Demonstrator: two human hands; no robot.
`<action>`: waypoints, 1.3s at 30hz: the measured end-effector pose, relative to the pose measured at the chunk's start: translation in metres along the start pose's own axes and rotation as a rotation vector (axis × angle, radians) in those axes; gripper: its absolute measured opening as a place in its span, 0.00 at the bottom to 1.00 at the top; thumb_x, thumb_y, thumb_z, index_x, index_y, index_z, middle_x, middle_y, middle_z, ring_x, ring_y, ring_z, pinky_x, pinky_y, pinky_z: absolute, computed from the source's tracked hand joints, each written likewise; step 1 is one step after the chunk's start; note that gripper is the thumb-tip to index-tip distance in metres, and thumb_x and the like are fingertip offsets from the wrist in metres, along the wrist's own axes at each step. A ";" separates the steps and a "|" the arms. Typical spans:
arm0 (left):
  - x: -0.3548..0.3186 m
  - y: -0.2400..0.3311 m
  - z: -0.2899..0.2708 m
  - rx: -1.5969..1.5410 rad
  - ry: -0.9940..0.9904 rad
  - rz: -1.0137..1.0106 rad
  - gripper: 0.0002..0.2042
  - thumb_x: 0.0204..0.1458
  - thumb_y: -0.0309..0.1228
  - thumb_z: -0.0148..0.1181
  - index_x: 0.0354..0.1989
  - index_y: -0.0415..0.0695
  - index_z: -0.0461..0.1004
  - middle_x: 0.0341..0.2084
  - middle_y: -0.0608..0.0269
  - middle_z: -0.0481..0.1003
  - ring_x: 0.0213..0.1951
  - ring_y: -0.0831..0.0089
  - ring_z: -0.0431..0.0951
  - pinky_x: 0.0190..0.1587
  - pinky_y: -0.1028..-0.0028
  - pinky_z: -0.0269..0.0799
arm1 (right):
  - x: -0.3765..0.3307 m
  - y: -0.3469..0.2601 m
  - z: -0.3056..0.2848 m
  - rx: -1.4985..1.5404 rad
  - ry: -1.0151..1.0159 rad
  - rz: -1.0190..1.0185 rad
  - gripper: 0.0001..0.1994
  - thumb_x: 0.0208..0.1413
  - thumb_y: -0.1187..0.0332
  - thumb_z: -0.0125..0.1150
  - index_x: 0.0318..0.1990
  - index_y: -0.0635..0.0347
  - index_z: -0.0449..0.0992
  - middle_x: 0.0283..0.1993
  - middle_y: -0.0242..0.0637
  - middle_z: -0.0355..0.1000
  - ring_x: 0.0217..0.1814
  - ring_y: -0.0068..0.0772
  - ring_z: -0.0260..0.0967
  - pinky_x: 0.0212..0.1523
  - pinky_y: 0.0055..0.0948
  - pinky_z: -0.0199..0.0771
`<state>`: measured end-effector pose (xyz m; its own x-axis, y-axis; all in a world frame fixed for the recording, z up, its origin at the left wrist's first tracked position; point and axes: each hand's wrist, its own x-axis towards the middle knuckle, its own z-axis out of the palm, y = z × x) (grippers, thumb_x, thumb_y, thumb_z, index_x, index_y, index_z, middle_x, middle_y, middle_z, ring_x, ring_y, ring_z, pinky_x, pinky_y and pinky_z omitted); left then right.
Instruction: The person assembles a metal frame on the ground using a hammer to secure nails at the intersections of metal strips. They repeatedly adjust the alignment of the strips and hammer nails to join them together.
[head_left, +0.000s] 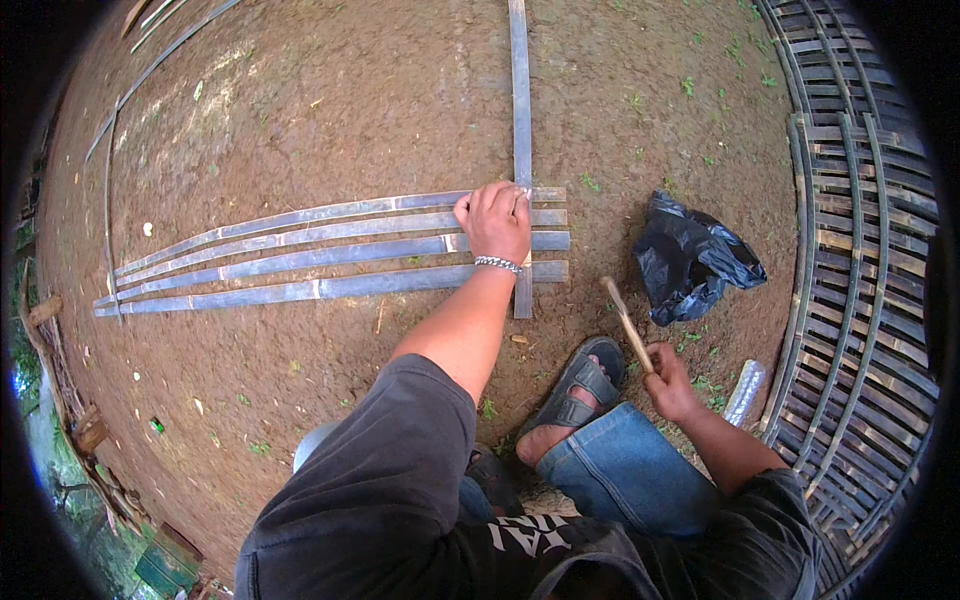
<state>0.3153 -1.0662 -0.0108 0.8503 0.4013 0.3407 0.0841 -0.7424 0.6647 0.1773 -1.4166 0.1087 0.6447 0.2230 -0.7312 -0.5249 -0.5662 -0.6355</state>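
My left hand (497,220), with a chain bracelet at its wrist, rests on bamboo slats (300,240) laid side by side on the ground. Its fingers are curled and pinched where the top slat meets an upright bamboo strip (521,90). Whatever the fingertips hold is too small to name. The upright strip runs across the slats near their right ends. My right hand (668,380) is closed around the wooden handle of what looks like a hammer (627,322), raised beside my sandaled foot (580,390). The tool's far end is blurred.
A crumpled black plastic bag (690,258) lies right of the slats. Beyond it is a large bamboo lattice panel (850,250). A clear plastic bottle (743,392) lies near my right forearm. Another thin strip (110,200) crosses the slats' left ends.
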 end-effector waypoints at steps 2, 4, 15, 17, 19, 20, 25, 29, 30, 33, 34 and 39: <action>0.000 0.001 0.000 0.002 0.004 -0.003 0.03 0.50 0.30 0.69 0.32 0.49 0.81 0.39 0.68 0.81 0.46 0.67 0.78 0.57 0.61 0.59 | 0.008 -0.041 0.016 -0.010 -0.048 -0.086 0.21 0.55 0.76 0.55 0.57 0.63 0.66 0.46 0.43 0.70 0.51 0.35 0.70 0.52 0.35 0.70; 0.001 0.004 0.000 -0.003 0.006 -0.007 0.03 0.49 0.29 0.69 0.31 0.49 0.81 0.38 0.68 0.81 0.46 0.67 0.78 0.57 0.61 0.59 | 0.020 -0.072 0.031 -0.065 -0.034 -0.197 0.22 0.58 0.74 0.55 0.61 0.62 0.65 0.48 0.47 0.72 0.53 0.42 0.72 0.55 0.36 0.71; 0.002 0.002 -0.001 -0.008 0.000 -0.029 0.04 0.48 0.30 0.71 0.30 0.49 0.81 0.35 0.68 0.79 0.44 0.67 0.77 0.55 0.62 0.60 | 0.081 -0.128 0.077 -0.442 0.310 -0.330 0.23 0.67 0.68 0.54 0.68 0.60 0.62 0.57 0.61 0.73 0.58 0.68 0.72 0.57 0.53 0.74; 0.002 0.003 -0.001 -0.003 -0.004 -0.026 0.03 0.48 0.30 0.70 0.30 0.49 0.81 0.35 0.68 0.79 0.44 0.66 0.77 0.55 0.61 0.60 | 0.089 -0.124 0.078 -0.461 0.320 -0.349 0.23 0.67 0.69 0.54 0.68 0.60 0.63 0.57 0.61 0.73 0.58 0.67 0.72 0.57 0.53 0.74; 0.002 0.003 -0.002 0.014 0.002 -0.019 0.03 0.48 0.31 0.70 0.30 0.49 0.81 0.34 0.68 0.79 0.43 0.66 0.77 0.55 0.61 0.60 | 0.096 -0.122 0.077 -0.473 0.318 -0.361 0.23 0.67 0.69 0.55 0.67 0.60 0.63 0.57 0.61 0.73 0.58 0.66 0.72 0.56 0.53 0.74; 0.003 0.002 -0.001 0.015 0.000 -0.021 0.03 0.48 0.31 0.70 0.30 0.49 0.81 0.34 0.68 0.79 0.44 0.66 0.77 0.55 0.61 0.60 | 0.095 -0.124 0.077 -0.464 0.340 -0.396 0.23 0.66 0.69 0.55 0.67 0.59 0.64 0.57 0.61 0.73 0.57 0.66 0.72 0.56 0.53 0.75; 0.001 0.001 -0.001 0.013 -0.004 -0.026 0.03 0.48 0.30 0.69 0.31 0.49 0.81 0.36 0.67 0.80 0.44 0.66 0.77 0.56 0.61 0.60 | 0.091 -0.123 0.073 -0.404 0.344 -0.385 0.21 0.67 0.68 0.55 0.66 0.58 0.65 0.57 0.61 0.73 0.56 0.67 0.73 0.55 0.51 0.76; 0.001 0.002 -0.001 0.023 -0.020 -0.021 0.03 0.49 0.31 0.68 0.31 0.49 0.82 0.37 0.68 0.80 0.45 0.67 0.77 0.57 0.61 0.60 | 0.095 -0.098 0.071 -0.025 0.328 -0.137 0.19 0.71 0.66 0.51 0.66 0.58 0.63 0.45 0.48 0.76 0.37 0.49 0.78 0.38 0.42 0.80; 0.001 0.002 -0.001 0.027 -0.020 -0.021 0.03 0.49 0.31 0.68 0.31 0.49 0.82 0.37 0.68 0.80 0.45 0.67 0.77 0.57 0.60 0.60 | 0.093 -0.095 0.072 0.138 0.291 -0.092 0.18 0.72 0.65 0.49 0.65 0.58 0.63 0.42 0.44 0.75 0.33 0.42 0.76 0.33 0.38 0.79; 0.001 0.001 -0.001 0.036 -0.017 -0.015 0.03 0.50 0.31 0.68 0.31 0.49 0.82 0.37 0.68 0.80 0.45 0.67 0.77 0.57 0.60 0.60 | 0.087 -0.097 0.081 0.419 0.228 -0.037 0.14 0.75 0.63 0.45 0.60 0.58 0.63 0.33 0.32 0.69 0.24 0.22 0.67 0.23 0.28 0.72; 0.001 0.001 -0.001 0.036 -0.018 -0.014 0.03 0.50 0.31 0.68 0.31 0.49 0.82 0.37 0.68 0.79 0.45 0.67 0.77 0.57 0.60 0.59 | 0.086 -0.095 0.085 0.480 0.238 -0.011 0.14 0.75 0.62 0.45 0.60 0.58 0.63 0.33 0.33 0.69 0.24 0.23 0.68 0.23 0.28 0.73; 0.000 0.003 0.000 0.040 -0.036 -0.019 0.03 0.50 0.32 0.68 0.31 0.50 0.81 0.37 0.67 0.79 0.45 0.67 0.77 0.58 0.60 0.59 | 0.090 -0.084 0.090 0.565 0.167 0.053 0.14 0.74 0.62 0.46 0.60 0.57 0.63 0.33 0.35 0.70 0.24 0.25 0.68 0.23 0.30 0.74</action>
<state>0.3160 -1.0682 -0.0088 0.8663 0.3966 0.3035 0.1209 -0.7562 0.6431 0.2293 -1.2776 0.0741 0.6644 0.0518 -0.7456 -0.7437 -0.0526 -0.6664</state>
